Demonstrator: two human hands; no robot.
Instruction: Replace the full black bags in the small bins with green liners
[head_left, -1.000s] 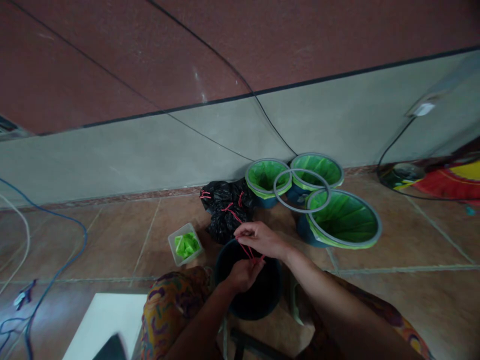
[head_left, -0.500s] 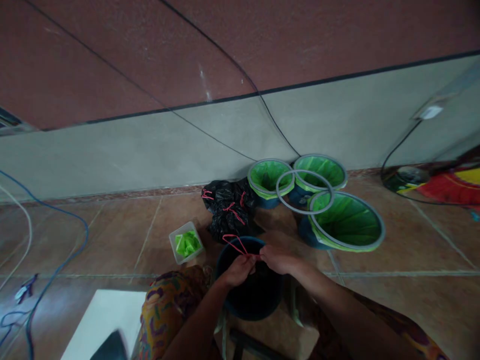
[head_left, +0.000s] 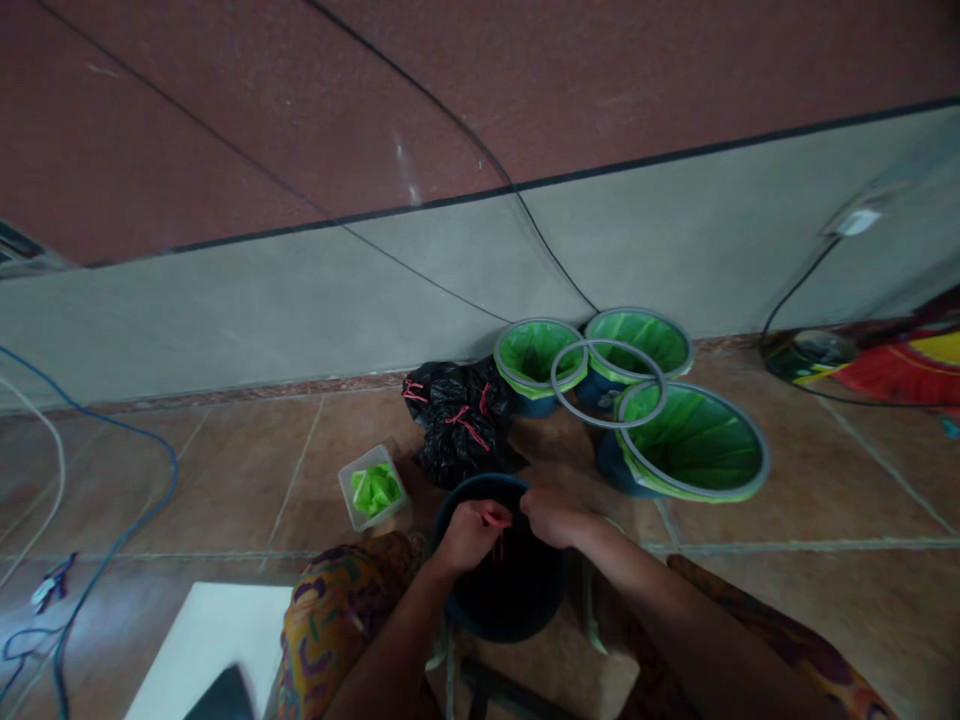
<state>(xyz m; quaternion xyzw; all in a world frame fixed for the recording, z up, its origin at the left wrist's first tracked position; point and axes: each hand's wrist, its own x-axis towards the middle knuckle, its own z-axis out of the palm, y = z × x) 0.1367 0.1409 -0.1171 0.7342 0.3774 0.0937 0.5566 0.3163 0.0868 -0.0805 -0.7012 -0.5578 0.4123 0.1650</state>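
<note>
Between my knees stands a dark blue bin point(head_left: 510, 628), its inside very dark. Over its opening, my left hand point(head_left: 469, 536) is closed on a red drawstring point(head_left: 496, 518), part of which hangs down below the fingers. My right hand point(head_left: 553, 516) is closed at the bin's far right rim, a little apart from the left; what its fingers hold, if anything, is hidden. Just beyond the bin lie several black garbage bags point(head_left: 459, 440) with red tied strings.
Three bins with green liners point(head_left: 694, 440) stand by the wall at right, a loose grey ring point(head_left: 553, 385) resting across them. A plastic box point(head_left: 354, 508) with green bags sits left. A white board point(head_left: 214, 625), blue hose point(head_left: 174, 465) and red item point(head_left: 885, 372) lie around.
My hands have come apart, the left shifting slightly left. The red loop that stuck up above the fingers is down, and a strand now hangs below my left hand.
</note>
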